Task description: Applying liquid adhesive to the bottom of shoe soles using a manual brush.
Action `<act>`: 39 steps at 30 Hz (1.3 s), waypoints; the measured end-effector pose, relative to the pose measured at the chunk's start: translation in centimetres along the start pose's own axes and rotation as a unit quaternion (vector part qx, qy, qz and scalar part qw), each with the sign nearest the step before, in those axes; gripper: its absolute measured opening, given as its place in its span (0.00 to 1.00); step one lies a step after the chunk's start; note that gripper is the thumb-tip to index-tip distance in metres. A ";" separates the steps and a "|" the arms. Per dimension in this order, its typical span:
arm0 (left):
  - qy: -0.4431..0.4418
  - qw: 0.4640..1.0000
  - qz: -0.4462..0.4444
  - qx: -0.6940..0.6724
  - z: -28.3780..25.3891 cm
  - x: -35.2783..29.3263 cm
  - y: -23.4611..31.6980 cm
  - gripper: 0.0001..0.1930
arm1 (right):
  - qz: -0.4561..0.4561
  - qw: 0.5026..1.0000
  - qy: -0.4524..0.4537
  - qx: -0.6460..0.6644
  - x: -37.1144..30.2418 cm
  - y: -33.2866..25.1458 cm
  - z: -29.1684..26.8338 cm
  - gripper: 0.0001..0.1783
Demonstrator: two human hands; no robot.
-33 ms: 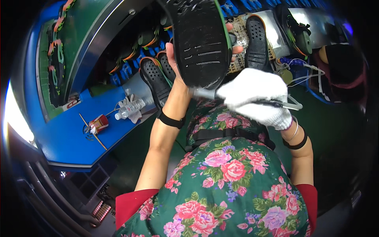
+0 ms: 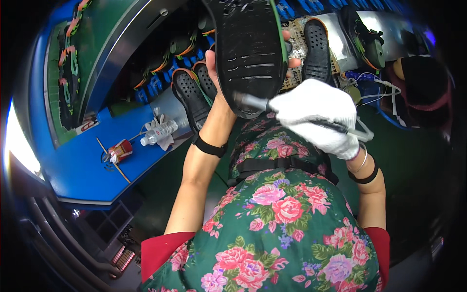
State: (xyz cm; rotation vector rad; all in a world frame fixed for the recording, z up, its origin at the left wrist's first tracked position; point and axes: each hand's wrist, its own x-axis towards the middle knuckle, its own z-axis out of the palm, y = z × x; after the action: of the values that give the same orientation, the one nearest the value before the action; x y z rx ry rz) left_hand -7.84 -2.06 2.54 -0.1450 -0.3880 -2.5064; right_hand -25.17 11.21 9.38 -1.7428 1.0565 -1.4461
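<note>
Nearest: floral green apron (image 2: 272,219), filling the bottom centre of the frame, red sleeve (image 2: 165,253) at lower left, another at lower right. Black band (image 2: 210,147) on the left forearm, a second one plus a thin bangle (image 2: 361,163) near the right wrist.

Right hand (image 2: 316,114), white-gloved, centre right: fingers curled tight around a brush (image 2: 258,103). Brush points left, bristles over the sole's lower end, a bit blurred. Pale tube (image 2: 362,130) loops out behind the glove; can't tell if it's part of the brush.

Left hand (image 2: 218,85), bare, top centre: clamps the sole (image 2: 250,58) from behind, thumb along its left edge, fingertips past its right edge. Sole is black, green-edged, stands lengthwise, top cut by the frame. Face is glossy, slits mid-length, holes higher up.

Beyond, left: blue counter (image 2: 78,170) with red box (image 2: 121,151), thin stick (image 2: 102,146) beside it, clear bottle (image 2: 159,132) lying on its side against a pale glove (image 2: 167,142).

Farther: two black clogs just left of the sole, one clog (image 2: 316,51) right of it on printed sheet (image 2: 296,34), green-and-orange-edged shoe (image 2: 365,44) at upper right, blue clips (image 2: 309,6) along the top. Green panel (image 2: 109,29) upper left.
</note>
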 end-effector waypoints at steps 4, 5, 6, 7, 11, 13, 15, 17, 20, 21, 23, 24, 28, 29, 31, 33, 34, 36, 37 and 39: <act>-0.023 0.999 -0.030 -0.027 -0.7 0.5 0.5 0.62 | -0.103 0.981 -0.085 -0.139 -0.7 -0.5 1.2 0.20; -0.045 0.998 -0.041 -0.035 -0.7 0.7 0.7 0.62 | -0.104 0.979 -0.090 -0.150 -0.9 -0.7 1.8 0.20; -0.018 0.998 -0.052 -0.037 -0.5 0.4 0.8 0.64 | -0.089 0.986 -0.099 -0.103 -0.9 -1.1 1.8 0.19; -0.018 0.998 -0.047 -0.035 -0.3 0.2 0.9 0.64 | -0.072 0.990 -0.108 -0.057 -0.7 -1.4 1.6 0.18; 0.015 0.996 -0.088 -0.014 -0.4 -0.7 1.7 0.66 | -0.001 0.996 -0.086 0.011 0.0 -1.1 0.5 0.15; 0.128 0.976 -0.122 0.131 -2.3 -2.0 3.4 0.64 | -0.085 0.987 -0.098 -0.094 0.3 -0.3 0.6 0.17; 0.175 0.965 -0.128 0.147 -2.1 -2.1 3.5 0.59 | -0.116 0.970 -0.158 -0.144 0.0 -1.2 0.9 0.19; 0.222 0.968 -0.093 0.064 -1.6 -2.1 3.3 0.33 | -0.062 0.988 -0.129 -0.060 -0.7 -1.3 1.8 0.16; 0.156 0.982 -0.098 -0.034 -1.3 -1.8 4.2 0.29 | -0.038 0.992 -0.117 0.018 0.3 -0.3 0.5 0.13; 0.104 0.986 -0.100 -0.081 -1.4 -1.8 4.6 0.29 | -0.031 0.996 -0.084 -0.004 0.7 0.0 0.5 0.13; 0.120 0.987 -0.088 -0.053 -1.5 -2.1 4.7 0.29 | -0.036 0.995 -0.076 -0.059 1.2 0.1 0.8 0.11; 0.136 0.987 -0.080 -0.027 -1.6 -2.1 4.6 0.29 | -0.002 0.996 -0.088 0.022 0.9 0.2 1.1 0.10; 0.262 0.962 -0.074 0.031 0.0 -2.2 3.9 0.32 | 0.059 0.992 -0.037 0.104 1.7 0.7 0.6 0.08; 0.251 0.967 -0.050 0.017 0.7 -2.3 3.2 0.34 | 0.081 0.995 -0.004 0.052 2.0 0.8 0.4 0.08; 0.284 0.958 -0.019 -0.028 1.9 -2.5 1.7 0.35 | 0.092 0.996 -0.011 0.002 3.5 0.7 -0.2 0.10; 0.204 0.960 -0.038 -0.189 0.3 -4.6 1.2 0.45 | -0.048 0.981 0.006 -0.190 5.2 1.4 -1.4 0.12; 0.166 0.970 -0.047 -0.169 0.3 -5.3 0.7 0.46 | -0.057 0.972 0.034 -0.227 6.0 1.5 -1.4 0.12; 0.120 0.982 -0.051 -0.138 0.5 -6.9 0.3 0.47 | -0.078 0.964 0.031 -0.251 7.3 0.9 -1.0 0.11; 0.170 0.981 -0.039 -0.089 0.7 -7.8 0.6 0.48 | -0.088 0.967 -0.001 -0.241 7.1 0.3 -0.5 0.10; 0.169 0.985 0.006 -0.035 2.4 -9.1 1.4 0.48 | 0.015 1.000 -0.011 -0.013 6.2 0.7 0.0 0.08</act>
State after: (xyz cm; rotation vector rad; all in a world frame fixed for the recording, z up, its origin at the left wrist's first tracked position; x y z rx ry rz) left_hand 0.45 2.51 3.48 0.2482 -0.1585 -2.4724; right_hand -24.87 5.48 11.70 -1.7485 1.0899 -1.3979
